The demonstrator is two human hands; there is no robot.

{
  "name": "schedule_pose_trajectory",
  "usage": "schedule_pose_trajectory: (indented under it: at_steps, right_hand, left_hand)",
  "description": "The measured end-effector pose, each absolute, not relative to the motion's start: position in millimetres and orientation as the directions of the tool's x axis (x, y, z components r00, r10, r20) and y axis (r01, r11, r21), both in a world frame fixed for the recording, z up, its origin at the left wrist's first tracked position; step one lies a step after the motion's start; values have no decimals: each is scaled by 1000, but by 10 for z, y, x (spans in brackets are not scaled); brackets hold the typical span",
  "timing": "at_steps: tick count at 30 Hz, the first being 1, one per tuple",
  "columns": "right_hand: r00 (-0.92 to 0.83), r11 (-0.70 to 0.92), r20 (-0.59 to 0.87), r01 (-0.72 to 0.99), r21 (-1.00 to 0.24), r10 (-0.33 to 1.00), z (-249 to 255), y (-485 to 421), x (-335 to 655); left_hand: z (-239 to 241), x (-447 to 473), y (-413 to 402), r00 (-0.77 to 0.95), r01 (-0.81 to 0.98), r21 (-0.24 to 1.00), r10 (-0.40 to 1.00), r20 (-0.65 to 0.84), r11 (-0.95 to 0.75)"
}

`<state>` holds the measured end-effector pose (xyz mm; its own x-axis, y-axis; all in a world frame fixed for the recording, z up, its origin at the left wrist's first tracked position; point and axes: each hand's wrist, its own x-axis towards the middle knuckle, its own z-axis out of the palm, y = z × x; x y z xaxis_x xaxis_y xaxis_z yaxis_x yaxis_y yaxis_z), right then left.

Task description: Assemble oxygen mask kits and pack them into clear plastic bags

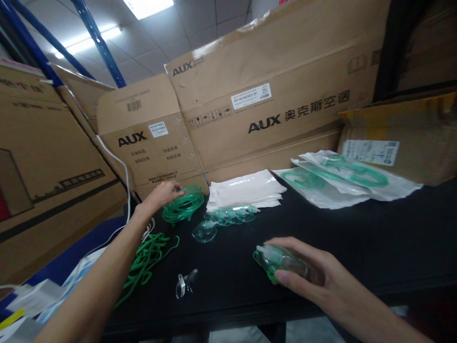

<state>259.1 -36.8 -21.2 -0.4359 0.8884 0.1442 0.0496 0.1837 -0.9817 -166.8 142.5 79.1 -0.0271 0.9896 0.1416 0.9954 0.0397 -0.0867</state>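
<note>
My right hand (314, 276) is closed round a clear green-tinted face mask (274, 259) just above the black table (357, 238), near its front edge. My left hand (162, 194) reaches far left and its fingers pinch a coil of green tubing (183, 205). A row of several more clear masks (228, 216) lies between the coil and a stack of empty white plastic bags (246, 190). Loose green elastic straps (146, 259) lie beside my left forearm. Two small clear plastic connectors (185, 283) rest near the front edge.
Bagged masks in clear pouches (342, 178) lie at the back right. Large AUX cardboard boxes (264, 95) wall the back and left. A smaller labelled carton (400, 138) stands at the right. White cable and paper packets (32, 297) hang off the left edge.
</note>
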Motion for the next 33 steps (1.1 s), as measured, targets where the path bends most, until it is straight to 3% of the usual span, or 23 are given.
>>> schedule_pose_trajectory:
  at_steps: [9,14,21,26,33]
  right_hand:
    - [-447,185,128,86,-979,885,-225,-365,2592]
    - [-421,213,147,115,-970,895,-189,-375,2577]
    - [-427,232,161,120,-965,890,-185,-358,2575]
    - [-392,223,167,101,-970,905,-180,-380,2560]
    - [-422,208,146,105,-972,895,-172,-381,2573]
  left_hand:
    - [1284,-1909,1251,-187,981,44,858,478,189]
    - [1426,-1852,1153,-200,980,104,786,585,172]
    - [1515,-1901,1185,-270,962,189,791,550,197]
    - [1455,-1827,1148,-189,982,109,828,529,154]
    - [688,-1384,977,163,986,-47,979,119,-158]
